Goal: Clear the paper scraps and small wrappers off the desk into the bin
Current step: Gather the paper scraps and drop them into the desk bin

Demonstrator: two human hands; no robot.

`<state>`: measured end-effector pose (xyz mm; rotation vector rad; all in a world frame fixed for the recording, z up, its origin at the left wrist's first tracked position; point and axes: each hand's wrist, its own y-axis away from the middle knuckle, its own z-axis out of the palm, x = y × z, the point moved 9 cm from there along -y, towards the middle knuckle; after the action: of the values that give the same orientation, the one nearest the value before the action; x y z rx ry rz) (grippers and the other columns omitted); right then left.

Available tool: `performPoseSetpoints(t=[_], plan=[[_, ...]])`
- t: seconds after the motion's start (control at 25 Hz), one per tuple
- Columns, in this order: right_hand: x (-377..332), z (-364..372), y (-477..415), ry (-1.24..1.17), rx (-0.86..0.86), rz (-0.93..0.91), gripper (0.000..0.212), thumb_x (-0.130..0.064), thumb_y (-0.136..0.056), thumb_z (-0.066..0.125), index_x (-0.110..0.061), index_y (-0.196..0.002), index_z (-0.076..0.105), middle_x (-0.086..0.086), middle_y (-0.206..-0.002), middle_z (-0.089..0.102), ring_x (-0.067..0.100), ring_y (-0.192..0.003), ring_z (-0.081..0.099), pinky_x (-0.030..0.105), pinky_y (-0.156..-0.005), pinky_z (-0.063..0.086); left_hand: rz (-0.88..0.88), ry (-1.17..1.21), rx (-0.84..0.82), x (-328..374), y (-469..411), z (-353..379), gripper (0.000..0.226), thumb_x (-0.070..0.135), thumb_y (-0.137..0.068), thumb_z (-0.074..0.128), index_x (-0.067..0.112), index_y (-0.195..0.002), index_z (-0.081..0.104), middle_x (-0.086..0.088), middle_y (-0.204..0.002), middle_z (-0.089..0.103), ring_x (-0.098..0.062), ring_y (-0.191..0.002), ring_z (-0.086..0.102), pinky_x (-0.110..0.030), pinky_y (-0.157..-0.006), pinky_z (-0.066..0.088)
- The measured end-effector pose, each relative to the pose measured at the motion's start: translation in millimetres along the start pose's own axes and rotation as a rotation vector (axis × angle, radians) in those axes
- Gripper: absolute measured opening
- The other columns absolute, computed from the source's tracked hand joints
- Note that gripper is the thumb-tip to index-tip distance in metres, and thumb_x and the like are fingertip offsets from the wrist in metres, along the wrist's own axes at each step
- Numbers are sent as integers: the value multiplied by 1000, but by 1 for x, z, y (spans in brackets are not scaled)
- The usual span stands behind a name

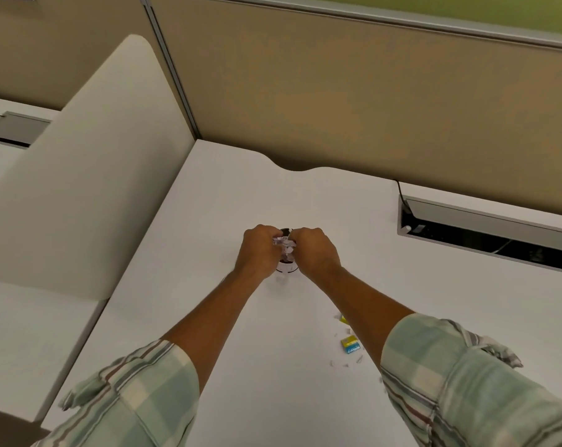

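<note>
Both hands meet over the middle of the white desk (228, 333), above a small bin (286, 268) that shows only in slivers between them: a dark rim at the far side, a white wall with a dark band at the near side; the left hand (260, 250) is curled, fingers closed on a crumpled clear wrapper (284, 244) that bridges the gap; the right hand (315, 251) is curled too, its fingers pinching the other end of the same wrapper; the wrapper sits right over the mouth of the bin, and whether any part of it is already inside cannot be told; a pale scrap (282, 279) lies on the desk just at the foot of the bin, on the near side.

Near the right forearm, well apart from the bin, more litter lies on the desk: a small yellow and blue packet (350, 345), a yellow-edged bit (343, 319) just beyond it, and a scatter of tiny white scraps (345, 363) around and in front of the packet.

Both arms come in from the bottom with rolled-up plaid sleeves (450, 375); at the right rear of the desk a grey cable tray (486, 217) stands open, a black cable (402, 195) running into its left end; a tan partition (353, 108) backs the desk, and a cream divider (89, 175) rises along its left side.
</note>
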<state>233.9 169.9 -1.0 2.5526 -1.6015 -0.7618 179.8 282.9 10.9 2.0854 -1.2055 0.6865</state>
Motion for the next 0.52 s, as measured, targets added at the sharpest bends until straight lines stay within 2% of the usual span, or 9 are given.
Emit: performPoseSetpoints(t=[0.16,0.28,0.4,0.52], plan=[[-4,-1,3,90,76,-45,9,-11,-91,62,-6,-99,63,10,-97,58,30,-85,59,40,-71,55,-40,92,-30,-1,0,0,27,4,-88,64,15,-110,75,5,-105,72,-14,-91,65,-10,-63,43],[-6,4,-1,188,37,-68,11,-8,-89,64,-8,-100,65,10,-98,59,30,-88,63,38,-72,55,28,30,-59,4,1,3,35,-4,-92,53,16,-109,76,2,-98,74,-14,-84,66,-3,-55,43],[4,1,-8,31,-3,-5,17,-5,-87,58,-15,-94,70,3,-90,65,26,-85,67,34,-71,56,91,8,-5,7,0,2,28,-7,-90,54,8,-98,77,-7,-92,77,-16,-76,69,-3,-57,45],[22,-8,-5,-138,61,45,24,-1,-86,56,-18,-96,70,4,-90,71,25,-79,66,35,-67,58,69,-15,61,2,-2,3,20,-8,-88,61,5,-95,75,-8,-92,76,-13,-72,67,-8,-63,54]])
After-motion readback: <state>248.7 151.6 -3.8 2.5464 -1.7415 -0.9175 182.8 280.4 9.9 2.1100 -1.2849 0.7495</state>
